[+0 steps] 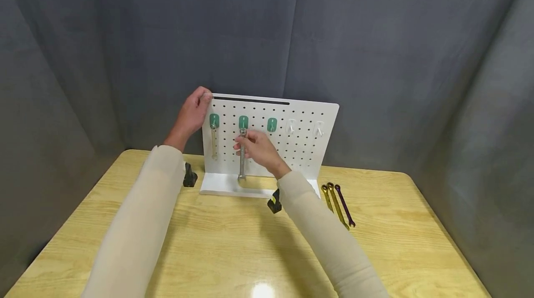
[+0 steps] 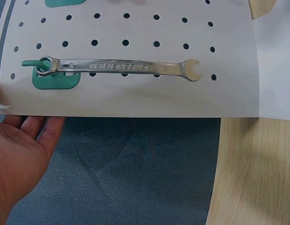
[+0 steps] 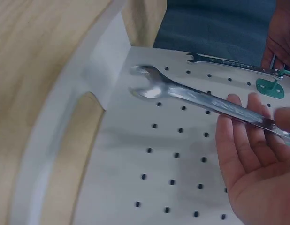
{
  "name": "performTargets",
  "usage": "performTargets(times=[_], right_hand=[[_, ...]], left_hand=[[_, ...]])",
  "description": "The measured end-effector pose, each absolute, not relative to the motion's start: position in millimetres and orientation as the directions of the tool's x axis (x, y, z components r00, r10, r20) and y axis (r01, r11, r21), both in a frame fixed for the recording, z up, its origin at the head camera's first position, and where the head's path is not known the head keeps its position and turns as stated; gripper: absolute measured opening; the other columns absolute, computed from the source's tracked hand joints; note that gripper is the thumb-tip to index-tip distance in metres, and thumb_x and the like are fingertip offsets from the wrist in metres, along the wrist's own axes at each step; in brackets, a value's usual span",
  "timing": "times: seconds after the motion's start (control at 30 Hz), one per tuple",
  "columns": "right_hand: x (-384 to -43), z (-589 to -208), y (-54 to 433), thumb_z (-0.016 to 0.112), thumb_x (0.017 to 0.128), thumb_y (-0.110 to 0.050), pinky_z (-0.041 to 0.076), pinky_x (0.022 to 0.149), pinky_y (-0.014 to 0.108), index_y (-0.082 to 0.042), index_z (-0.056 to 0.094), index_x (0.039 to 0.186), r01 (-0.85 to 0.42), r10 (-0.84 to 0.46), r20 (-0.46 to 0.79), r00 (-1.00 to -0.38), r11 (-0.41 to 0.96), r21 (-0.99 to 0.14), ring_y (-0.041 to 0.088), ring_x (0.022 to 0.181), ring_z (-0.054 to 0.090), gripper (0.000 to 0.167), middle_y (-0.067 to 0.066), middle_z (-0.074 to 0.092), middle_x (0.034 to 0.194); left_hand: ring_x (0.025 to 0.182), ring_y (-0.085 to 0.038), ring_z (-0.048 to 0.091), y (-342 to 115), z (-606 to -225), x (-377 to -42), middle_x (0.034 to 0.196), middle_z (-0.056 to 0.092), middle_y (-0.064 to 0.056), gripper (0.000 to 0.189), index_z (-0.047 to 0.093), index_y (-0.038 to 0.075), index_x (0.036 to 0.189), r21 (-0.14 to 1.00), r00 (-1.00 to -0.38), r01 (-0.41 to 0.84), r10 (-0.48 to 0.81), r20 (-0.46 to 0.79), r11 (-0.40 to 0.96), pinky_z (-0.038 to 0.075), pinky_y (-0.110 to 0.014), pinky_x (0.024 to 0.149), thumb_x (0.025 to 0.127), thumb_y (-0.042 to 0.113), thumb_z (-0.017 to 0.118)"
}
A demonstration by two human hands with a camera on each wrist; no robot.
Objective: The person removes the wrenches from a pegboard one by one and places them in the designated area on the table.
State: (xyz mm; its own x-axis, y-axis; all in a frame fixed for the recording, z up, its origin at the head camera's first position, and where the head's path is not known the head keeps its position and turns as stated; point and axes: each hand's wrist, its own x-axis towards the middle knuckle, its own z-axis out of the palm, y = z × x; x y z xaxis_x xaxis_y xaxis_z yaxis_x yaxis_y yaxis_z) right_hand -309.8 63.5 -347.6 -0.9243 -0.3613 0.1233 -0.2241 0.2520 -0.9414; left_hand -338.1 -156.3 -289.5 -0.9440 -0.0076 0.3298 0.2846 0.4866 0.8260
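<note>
A white pegboard (image 1: 306, 149) stands upright on the table. My left hand (image 1: 195, 110) grips its upper left corner, fingers behind the edge in the left wrist view. On the leftmost green hook (image 1: 214, 118) hangs a small silver combination wrench (image 2: 121, 66), its ring end over the peg. My right hand (image 1: 262, 150) holds a larger silver combination wrench (image 3: 201, 97) near its ring end, between thumb and fingers. In the head view that ring end overlaps the second green hook (image 1: 244, 120), and the open end points down.
Along the board to the right are a third green hook (image 1: 272, 124) and two clear hooks (image 1: 291, 126). Two gold wrenches (image 1: 337, 203) and a purple wrench (image 1: 344, 206) lie on the wooden table (image 1: 225, 242), right of the board. Grey curtains (image 1: 200, 34) hang behind.
</note>
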Motion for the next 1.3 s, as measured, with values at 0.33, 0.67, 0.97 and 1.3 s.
performTargets(times=[0.33,0.67,0.97,1.3], right_hand=[[-279.7,-384.3,74.5,0.053,0.107,-0.008,0.057,0.084,0.037,0.011,0.061,0.123,-0.073,-0.463,-0.026,-0.886,0.195,-0.978,0.025,0.094,0.072,0.026,0.014,0.073,0.103],[-243.3,-415.9,77.6,0.052,0.108,-0.01,0.056,0.087,0.046,0.01,0.06,0.122,0.051,-0.579,-0.09,-0.81,0.085,-0.995,0.027,0.094,0.074,0.027,0.017,0.073,0.106],[-218.8,-407.3,75.6,0.054,0.107,-0.015,0.057,0.085,0.046,0.001,0.064,0.123,0.043,-0.611,-0.049,-0.79,0.025,-0.999,0.031,0.096,0.074,0.025,0.016,0.073,0.109],[-206.3,-378.6,80.9,0.056,0.107,-0.022,0.058,0.08,0.041,0.0,0.065,0.125,-0.031,-0.595,0.031,-0.803,-0.011,-0.999,0.023,0.086,0.073,0.03,0.015,0.074,0.106]], left_hand=[[0.105,-0.034,0.052,-153.0,-293.8,-334.9,0.116,0.05,-0.015,0.038,0.047,0.014,0.128,0.831,-0.955,0.259,0.003,0.296,0.492,0.041,-0.046,0.085,0.111,0.046,0.036],[0.106,-0.035,0.052,-158.7,-302.4,-331.5,0.117,0.051,-0.016,0.039,0.049,0.012,0.128,0.832,-0.95,0.266,-0.015,0.312,0.488,0.041,-0.046,0.085,0.112,0.045,0.037],[0.107,-0.035,0.05,-164.5,-304.6,-328.1,0.115,0.048,-0.016,0.038,0.049,0.012,0.128,0.832,-0.952,0.253,-0.025,0.304,0.495,0.038,-0.046,0.087,0.112,0.044,0.038],[0.105,-0.035,0.051,-164.4,-300.4,-332.9,0.114,0.049,-0.017,0.036,0.049,0.012,0.127,0.82,-0.943,0.27,-0.035,0.332,0.504,0.04,-0.046,0.085,0.112,0.043,0.038]])
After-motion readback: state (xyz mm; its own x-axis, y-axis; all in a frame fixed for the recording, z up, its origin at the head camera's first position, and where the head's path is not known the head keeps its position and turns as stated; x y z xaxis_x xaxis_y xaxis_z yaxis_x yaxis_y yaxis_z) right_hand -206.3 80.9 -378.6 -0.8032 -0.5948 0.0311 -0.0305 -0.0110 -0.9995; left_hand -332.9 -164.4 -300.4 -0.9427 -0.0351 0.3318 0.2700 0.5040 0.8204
